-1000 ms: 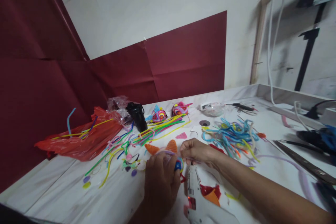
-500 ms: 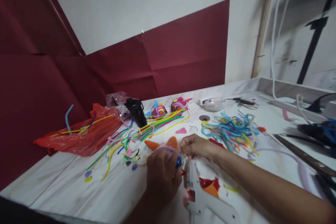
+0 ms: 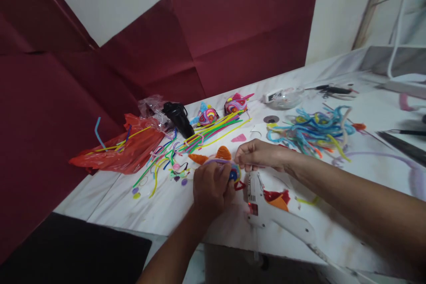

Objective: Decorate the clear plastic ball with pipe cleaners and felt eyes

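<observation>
My left hand is wrapped around a pipe-cleaner fish with orange fins, a lilac band and a blue patch; its fingers hide most of the body. At the fish's right end, my right hand is closed in a pinch, and whatever sits between those fingertips is too small to make out. Just below the right hand lies a white glue gun, its nozzle end near the fingers and a small red light glowing on it. A small red loop shows beside the fish.
Red and orange scraps lie by the glue gun. Blue pipe cleaners are heaped at right, long straight ones behind. Two finished-looking fish stand near a black bottle. A red plastic bag lies left; scissors right.
The view has tilted down and shifted, showing the table's front edge. Both hands stay at the fish, with the left still around it and the right still pinched at its right end.
</observation>
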Motion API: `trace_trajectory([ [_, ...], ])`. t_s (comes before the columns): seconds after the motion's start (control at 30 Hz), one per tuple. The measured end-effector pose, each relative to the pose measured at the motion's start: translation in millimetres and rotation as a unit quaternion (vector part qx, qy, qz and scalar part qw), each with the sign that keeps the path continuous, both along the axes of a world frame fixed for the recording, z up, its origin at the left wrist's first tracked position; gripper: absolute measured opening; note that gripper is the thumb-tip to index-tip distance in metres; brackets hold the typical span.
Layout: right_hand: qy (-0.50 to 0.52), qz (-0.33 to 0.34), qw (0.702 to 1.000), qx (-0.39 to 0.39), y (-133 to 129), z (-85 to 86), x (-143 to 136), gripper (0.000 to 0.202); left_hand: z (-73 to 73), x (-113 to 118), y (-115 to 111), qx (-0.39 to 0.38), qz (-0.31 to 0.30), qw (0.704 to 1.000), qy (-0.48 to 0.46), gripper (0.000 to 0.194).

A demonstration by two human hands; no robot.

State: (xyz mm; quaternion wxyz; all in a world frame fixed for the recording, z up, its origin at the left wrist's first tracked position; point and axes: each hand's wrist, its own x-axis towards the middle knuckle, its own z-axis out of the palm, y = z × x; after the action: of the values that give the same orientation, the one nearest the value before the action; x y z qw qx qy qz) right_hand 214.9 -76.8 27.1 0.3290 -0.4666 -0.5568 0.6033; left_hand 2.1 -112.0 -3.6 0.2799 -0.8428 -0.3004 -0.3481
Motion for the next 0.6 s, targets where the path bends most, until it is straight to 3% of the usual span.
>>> trace_trajectory([
  [0.27,-0.017,0.013,1.000,0.011,3.5,-0.4,-3.9,0.026,0.9,-5.3,4.0,-0.028,-0.023,0.999,-0.001,0.041],
  [0.43,-0.021,0.020,0.999,0.027,2.7,1.1,-3.9,0.016,1.4,-4.5,2.0,-0.023,-0.005,1.000,-0.007,0.039],
  [0.6,-0.026,0.011,0.998,0.060,-1.1,6.7,2.1,0.006,0.1,-3.3,2.6,-0.028,-0.033,0.999,-0.018,0.037],
])
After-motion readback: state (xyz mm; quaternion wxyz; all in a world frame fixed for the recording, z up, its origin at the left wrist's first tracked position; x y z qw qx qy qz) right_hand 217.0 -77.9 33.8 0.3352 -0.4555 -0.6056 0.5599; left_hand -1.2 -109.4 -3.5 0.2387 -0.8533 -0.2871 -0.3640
